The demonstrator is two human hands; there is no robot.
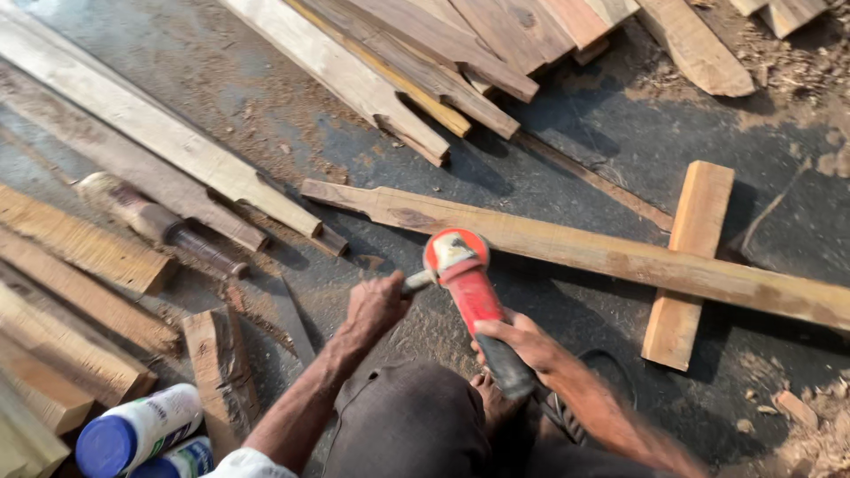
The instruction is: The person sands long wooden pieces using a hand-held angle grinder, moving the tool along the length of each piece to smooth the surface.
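My right hand [522, 343] grips the dark rear body of a red angle grinder [469, 288]. My left hand [376, 305] is closed around the grinder's side handle. The grinder's round red guard and disc rest against the near edge of a long shaped wooden plank [620, 252] that lies across the dark ground. That plank rests over a short orange wood block [691, 265] set crosswise under it. My knee in dark cloth and my bare foot show below the grinder.
Stacked planks [425, 53] lie at the top. Long pale boards [159, 133] run along the left, with a turned wooden piece [159, 223] beside them. Rough timber pieces [71, 310] lie bottom left beside two white bottles with blue caps [133, 434]. Sawdust covers the right side.
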